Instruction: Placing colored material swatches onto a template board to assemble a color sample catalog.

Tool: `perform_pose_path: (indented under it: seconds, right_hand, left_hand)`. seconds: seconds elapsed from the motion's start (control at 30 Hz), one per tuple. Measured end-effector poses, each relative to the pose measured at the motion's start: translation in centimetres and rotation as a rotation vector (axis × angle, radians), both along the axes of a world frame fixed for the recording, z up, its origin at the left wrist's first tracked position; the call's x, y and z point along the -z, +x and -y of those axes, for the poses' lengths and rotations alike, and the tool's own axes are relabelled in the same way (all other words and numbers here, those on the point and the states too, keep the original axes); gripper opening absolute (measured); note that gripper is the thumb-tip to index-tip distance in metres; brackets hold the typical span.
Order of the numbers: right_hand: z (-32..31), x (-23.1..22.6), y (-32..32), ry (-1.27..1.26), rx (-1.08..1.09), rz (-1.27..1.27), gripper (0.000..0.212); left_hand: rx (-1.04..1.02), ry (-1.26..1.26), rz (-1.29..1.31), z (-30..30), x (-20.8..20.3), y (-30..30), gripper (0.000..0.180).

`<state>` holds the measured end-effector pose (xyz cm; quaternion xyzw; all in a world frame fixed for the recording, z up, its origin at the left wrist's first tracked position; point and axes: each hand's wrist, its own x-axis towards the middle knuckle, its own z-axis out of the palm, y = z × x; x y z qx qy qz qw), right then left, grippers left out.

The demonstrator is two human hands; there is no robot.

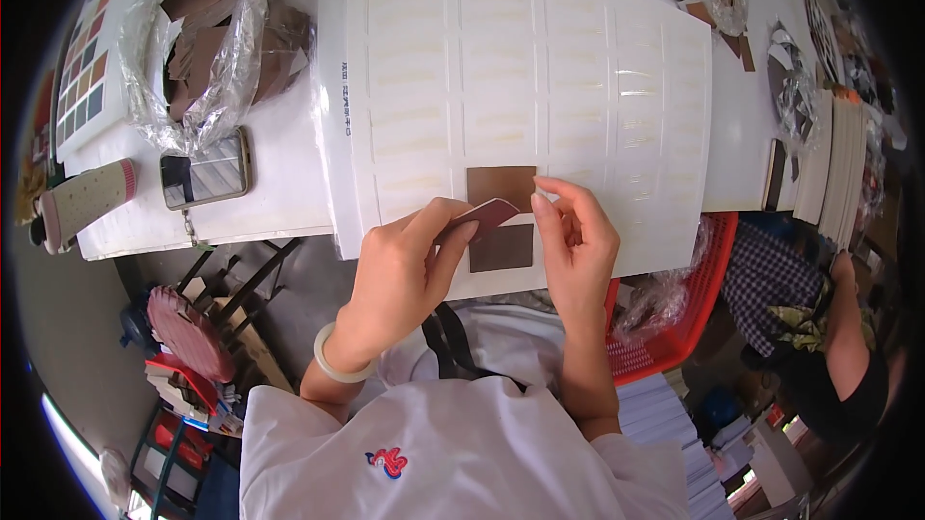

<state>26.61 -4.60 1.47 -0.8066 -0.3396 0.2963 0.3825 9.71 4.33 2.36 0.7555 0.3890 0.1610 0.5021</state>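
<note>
My left hand (393,267) pinches a maroon sample piece (485,219), a thin flat rectangle held tilted, between thumb and fingers. A large white board (588,154) lies below, marked into a grid of raised lines with pale yellowish streaks in its cells. On its near part are a brown square (501,183) and, nearer to me, a darker brown square (501,252); the maroon piece and my left fingers partly cover them. My right hand (578,236) has thumb and index finger closed by the brown square's right edge; what they hold, if anything, is too small to make out.
Left on the table are a clear plastic bag (198,57) of brown pieces, a phone (205,173), a patterned pouch (92,200) and a color chart (85,77). A red basket (708,313) stands below the table's right edge. Another person's arm (848,327) is at far right.
</note>
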Motion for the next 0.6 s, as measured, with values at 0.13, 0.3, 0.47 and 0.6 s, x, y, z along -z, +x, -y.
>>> perform_pose_path:
  seconds: [0.13,0.3,0.47,0.6]
  right_hand:
    - [-0.6,-0.2,-0.3,0.154,-0.131,-0.410,0.016]
    - [-2.5,1.1,0.6,0.109,-0.024,-0.583,0.013]
    - [-4.4,2.1,0.8,0.161,0.151,-0.485,0.011]
    - [-5.1,2.7,0.7,0.158,0.157,-0.428,0.011]
  left_hand:
    - [0.027,-0.081,0.056,-1.2,-0.2,0.7,0.027]
    - [-0.163,-0.039,-0.094,-3.2,-1.0,0.2,0.046]
    - [-0.257,-0.011,-0.086,-4.3,-0.3,-1.8,0.041]
    - [-0.224,-0.066,-0.050,-4.5,-0.5,-2.0,0.037]
